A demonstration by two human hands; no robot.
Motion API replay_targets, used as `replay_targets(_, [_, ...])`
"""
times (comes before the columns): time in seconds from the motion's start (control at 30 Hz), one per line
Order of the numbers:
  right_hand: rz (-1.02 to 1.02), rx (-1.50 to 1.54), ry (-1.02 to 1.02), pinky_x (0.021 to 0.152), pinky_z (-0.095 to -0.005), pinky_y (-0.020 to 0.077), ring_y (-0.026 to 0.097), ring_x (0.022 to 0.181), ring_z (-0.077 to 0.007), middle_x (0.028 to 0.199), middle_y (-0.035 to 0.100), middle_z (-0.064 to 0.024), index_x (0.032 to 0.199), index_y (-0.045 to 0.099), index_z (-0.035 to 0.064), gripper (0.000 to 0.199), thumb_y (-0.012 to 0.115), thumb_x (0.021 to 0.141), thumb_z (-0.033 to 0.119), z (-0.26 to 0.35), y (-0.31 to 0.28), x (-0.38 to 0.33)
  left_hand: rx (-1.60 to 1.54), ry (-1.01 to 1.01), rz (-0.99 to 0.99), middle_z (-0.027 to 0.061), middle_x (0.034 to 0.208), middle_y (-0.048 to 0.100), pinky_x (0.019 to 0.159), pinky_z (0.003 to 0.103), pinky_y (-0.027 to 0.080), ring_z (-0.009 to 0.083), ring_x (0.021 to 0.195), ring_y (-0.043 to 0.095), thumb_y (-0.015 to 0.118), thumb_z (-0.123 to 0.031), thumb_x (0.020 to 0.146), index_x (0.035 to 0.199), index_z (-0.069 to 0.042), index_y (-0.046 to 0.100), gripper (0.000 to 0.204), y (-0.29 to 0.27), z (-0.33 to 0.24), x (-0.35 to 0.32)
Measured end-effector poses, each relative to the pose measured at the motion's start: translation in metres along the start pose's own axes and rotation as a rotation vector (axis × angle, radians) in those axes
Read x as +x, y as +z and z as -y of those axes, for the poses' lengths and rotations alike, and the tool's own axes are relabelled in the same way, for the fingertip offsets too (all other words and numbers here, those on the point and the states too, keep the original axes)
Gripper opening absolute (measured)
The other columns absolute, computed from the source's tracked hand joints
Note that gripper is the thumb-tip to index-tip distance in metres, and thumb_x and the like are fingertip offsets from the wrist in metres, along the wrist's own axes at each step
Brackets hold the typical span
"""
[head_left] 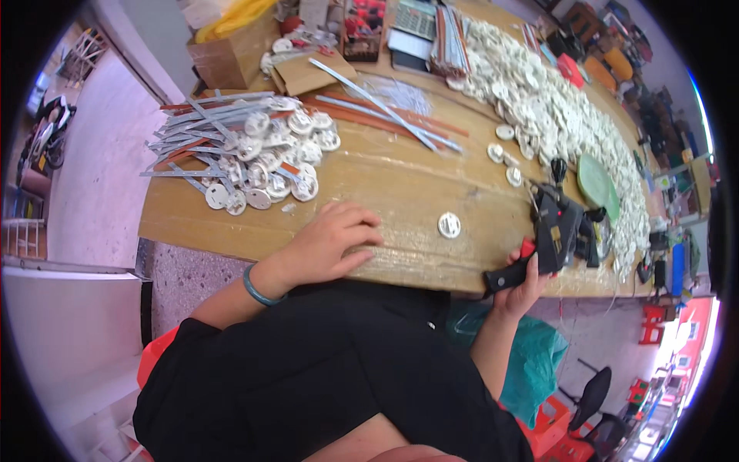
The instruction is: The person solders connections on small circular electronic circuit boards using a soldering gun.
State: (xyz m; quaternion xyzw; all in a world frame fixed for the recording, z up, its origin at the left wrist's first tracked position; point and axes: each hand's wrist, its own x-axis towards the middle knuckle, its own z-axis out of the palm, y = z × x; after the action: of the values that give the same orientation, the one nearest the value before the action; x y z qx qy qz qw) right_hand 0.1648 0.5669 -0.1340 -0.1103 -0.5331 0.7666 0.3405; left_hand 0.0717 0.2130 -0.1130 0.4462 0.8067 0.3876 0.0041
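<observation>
My left hand [336, 239] rests on the near edge of the wooden table [385, 173], fingers loosely spread and nothing in them. My right hand [526, 285] is wrapped round the handle of a black pistol-grip tool [554, 231] with a red trigger, held at the table's right front; its exact kind is unclear. Between my hands, apart from both, lies one round white plastic piece [449, 225]. Beyond my left hand is a heap of similar white round pieces [265, 165], mixed with grey and orange strips [192, 127].
A large pile of white round pieces [531, 92] covers the table's far right. A green plate [594, 183] sits beside the tool. Long strips [377, 104], a cardboard box [235, 50] and a calculator [416, 19] lie at the back. A teal bag [531, 354] hangs below the edge.
</observation>
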Motion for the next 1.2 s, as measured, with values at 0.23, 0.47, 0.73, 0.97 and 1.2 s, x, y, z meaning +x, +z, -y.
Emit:
replay_targets(0.23, [0.067,0.019,-0.002,0.074,-0.0313,0.052,0.063,0.089,-0.0219,0.12,0.062,-0.0192,0.135,0.046,-0.004,0.037,0.052,0.1,0.009,0.003,0.004,0.004,0.024,-0.016,-0.026,0.0082,0.111,0.063,0.096,0.043,0.042,0.0298,0.108,0.057,0.073,-0.018,0.081,0.102,-0.009,0.068,0.023,-0.005,-0.005,0.01])
replay_targets(0.47, [0.045,0.052,0.047,0.071,-0.0308,0.053,0.065,0.085,-0.0211,0.118,0.063,-0.0193,0.133,0.048,-0.0036,0.038,0.055,0.098,0.01,0.011,0.007,0.004,0.069,-0.043,0.357,0.0143,0.12,0.058,0.097,0.043,0.045,0.0349,0.114,0.054,0.072,-0.018,0.083,0.119,-0.007,0.062,0.039,-0.024,-0.022,0.069])
replay_targets(0.73, [0.126,0.132,0.096,0.07,-0.0295,0.0521,0.061,0.084,-0.0205,0.119,0.061,-0.0198,0.136,0.045,-0.0019,0.039,0.051,0.102,0.015,0.001,0.02,0.009,0.246,0.162,0.38,0.015,0.127,0.057,0.102,0.045,0.044,0.0345,0.121,0.053,0.065,-0.019,0.088,0.129,-0.008,0.057,0.043,0.037,-0.032,0.114])
replay_targets(0.97, [0.092,0.351,0.194,0.069,-0.0322,0.052,0.062,0.084,-0.0225,0.122,0.06,-0.0217,0.14,0.042,-0.0009,0.043,0.051,0.1,0.012,0.001,0.013,0.013,0.609,0.033,0.052,0.0132,0.122,0.06,0.102,0.045,0.042,0.032,0.117,0.055,0.061,0.002,0.08,0.125,-0.009,0.058,0.046,-0.048,0.045,0.149])
replay_targets(1.2, [0.116,0.353,0.183,0.07,-0.0324,0.0521,0.062,0.083,-0.0233,0.123,0.059,-0.0226,0.139,0.042,-0.0019,0.044,0.053,0.099,0.013,0.001,0.01,0.013,0.847,-0.235,0.365,0.0103,0.113,0.062,0.096,0.045,0.04,0.03,0.115,0.057,0.064,0.003,0.075,0.115,-0.01,0.057,0.042,-0.055,0.091,0.186])
